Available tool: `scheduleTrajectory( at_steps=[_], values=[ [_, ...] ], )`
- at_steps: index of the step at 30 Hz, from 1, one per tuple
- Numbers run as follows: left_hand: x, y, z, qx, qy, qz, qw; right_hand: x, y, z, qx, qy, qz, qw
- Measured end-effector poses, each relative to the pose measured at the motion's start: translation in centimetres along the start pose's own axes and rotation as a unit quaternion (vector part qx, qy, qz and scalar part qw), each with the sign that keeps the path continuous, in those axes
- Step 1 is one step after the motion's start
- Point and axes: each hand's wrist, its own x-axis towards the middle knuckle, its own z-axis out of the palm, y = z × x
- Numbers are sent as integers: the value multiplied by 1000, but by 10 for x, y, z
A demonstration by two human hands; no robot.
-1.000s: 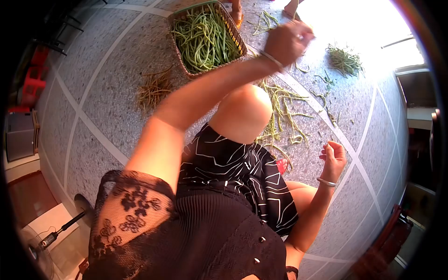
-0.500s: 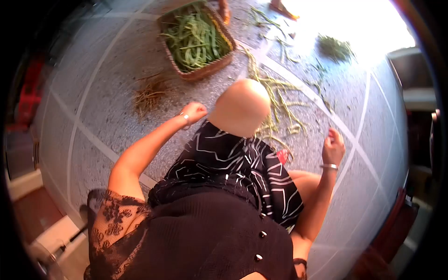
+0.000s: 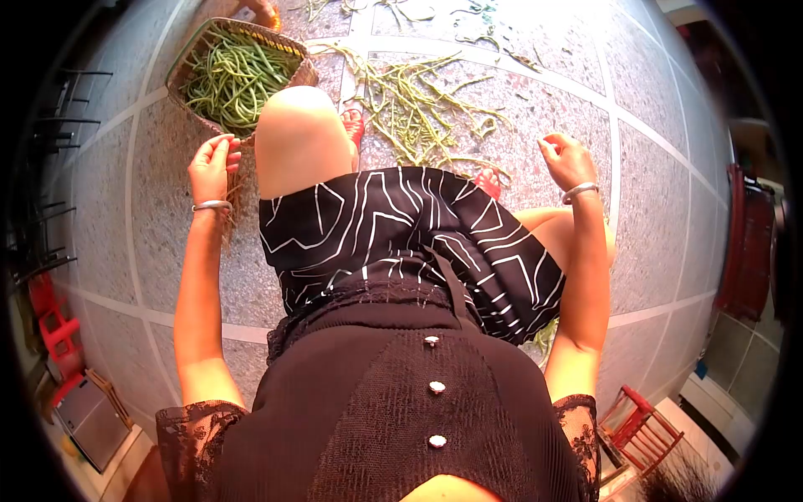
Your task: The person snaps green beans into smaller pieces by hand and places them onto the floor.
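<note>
My left hand (image 3: pixel 212 169), with a bangle at the wrist, hovers just below the near edge of a woven basket (image 3: pixel 306 74). Its thumb and fingertips are drawn together, and nothing shows between them. Long green beans (image 3: pixel 234 79) fill the basket in a tangle. On the other side, my right hand (image 3: pixel 569 163) is held above the floor with its fingers curled in, nothing visible in it. Between the hands, past my skirt, more long beans (image 3: pixel 410 109) lie strewn on the floor. Some dry brown stalks (image 3: pixel 232 197) are partly hidden behind my left hand and wrist.
My bent knee (image 3: pixel 301 125) rises beside the basket, and red sandals (image 3: pixel 355 125) are on my feet. Green scraps (image 3: pixel 481 17) lie farther off. A red stool (image 3: pixel 54 322) is at the left edge, a red wooden chair (image 3: pixel 640 431) at the lower right.
The view has turned, so the basket now appears farther left. My left hand has moved out from beside the knee towards the basket. My right hand's fingers have curled in.
</note>
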Motion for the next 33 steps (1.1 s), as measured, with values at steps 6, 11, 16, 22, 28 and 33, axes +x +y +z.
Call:
scheduleTrajectory(
  at_steps=[6, 11, 16, 22, 28, 33],
  values=[
    [-12, 32, 13, -24, -28, -10, 999, -3, -8, -13, 22, 16, -20, 999],
    [-32, 43, 22, -26, -60, -1, 998, -3, -20, -15, 26, 36, -46, 998],
    [-11, 48, 34, -44, -84, 18, 995, -7, -14, -15, 17, 8, -39, 999],
    [17, 40, 50, -96, -112, -15, 989, -9, -11, 6, 71, -130, -87, 985],
    [75, -25, 53, -241, -254, -187, 918, 4, -27, 77, -12, -323, -166, 931],
    [96, -21, 100, -35, -285, -233, 929, 24, -62, 208, 80, -400, -207, 889]
  ],
)
